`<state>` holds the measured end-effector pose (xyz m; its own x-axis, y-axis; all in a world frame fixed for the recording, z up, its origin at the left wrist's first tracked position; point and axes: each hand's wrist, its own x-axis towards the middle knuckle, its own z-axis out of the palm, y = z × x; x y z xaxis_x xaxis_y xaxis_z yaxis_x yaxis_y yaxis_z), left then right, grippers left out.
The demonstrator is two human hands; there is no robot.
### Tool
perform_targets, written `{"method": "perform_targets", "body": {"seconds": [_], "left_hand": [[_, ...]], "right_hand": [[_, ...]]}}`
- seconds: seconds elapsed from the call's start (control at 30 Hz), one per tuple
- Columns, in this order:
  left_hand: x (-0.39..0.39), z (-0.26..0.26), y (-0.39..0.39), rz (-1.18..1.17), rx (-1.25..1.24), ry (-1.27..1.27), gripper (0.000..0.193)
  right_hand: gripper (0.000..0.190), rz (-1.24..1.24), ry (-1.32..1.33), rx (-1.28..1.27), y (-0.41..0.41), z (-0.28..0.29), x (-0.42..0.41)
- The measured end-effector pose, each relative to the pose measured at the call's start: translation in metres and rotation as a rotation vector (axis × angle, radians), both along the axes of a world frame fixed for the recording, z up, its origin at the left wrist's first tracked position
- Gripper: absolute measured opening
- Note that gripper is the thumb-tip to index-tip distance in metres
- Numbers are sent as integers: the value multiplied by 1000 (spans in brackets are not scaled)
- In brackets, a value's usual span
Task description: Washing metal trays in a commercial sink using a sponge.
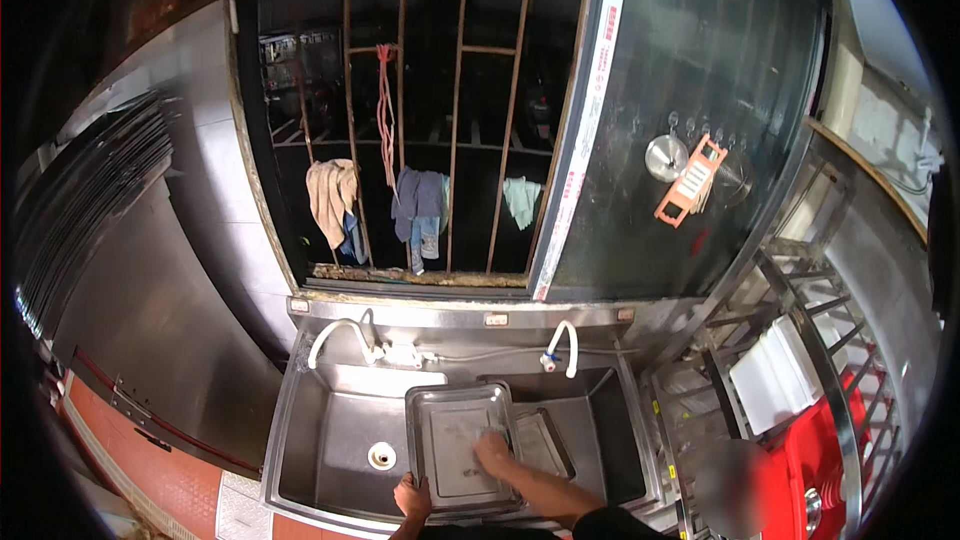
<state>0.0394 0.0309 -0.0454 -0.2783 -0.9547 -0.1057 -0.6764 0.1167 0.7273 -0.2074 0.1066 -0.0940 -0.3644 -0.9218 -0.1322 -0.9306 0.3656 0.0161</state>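
A rectangular metal tray (pixel 450 420) lies across the middle of a double-basin stainless steel sink (pixel 345 420). My left hand (pixel 412 496) grips its left rim near the front corner. Over the tray's inner surface is my right hand (pixel 493 456), blurred, with fingers bent down. Something greyish shows at those fingertips, too blurred to name. Dark specks dot the tray bottom below the hand. A second metal tray (pixel 551 444) lies in the right basin, partly hidden by the first tray and my right forearm. The left basin shows its white-rimmed drain (pixel 382 455).
Two white curved faucets, left (pixel 337 326) and right (pixel 574 345), rise behind the basins. At right, a metal rack (pixel 814 322) holds white containers (pixel 776 371) and a red bin (pixel 802 457). Cloths (pixel 420 195) hang on the window bars; a grater (pixel 691 180) hangs on the glass.
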Motion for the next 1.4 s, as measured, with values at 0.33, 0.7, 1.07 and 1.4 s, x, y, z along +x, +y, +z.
{"method": "perform_targets", "body": {"seconds": [0.33, 0.7, 1.07, 1.4], "left_hand": [[5, -32, -4, 28, -37, -67, 35], [22, -52, -13, -207, -36, 34, 54], [18, -11, -3, -23, 12, 1, 32], [20, -11, 1, -41, 36, -25, 29]], "right_hand": [[21, 38, -173, 121, 72, 33, 76], [26, 196, -407, 351, 96, 3, 58], [18, 420, -626, -123, 63, 38, 98], [12, 402, -567, -156, 31, 42, 136]]}}
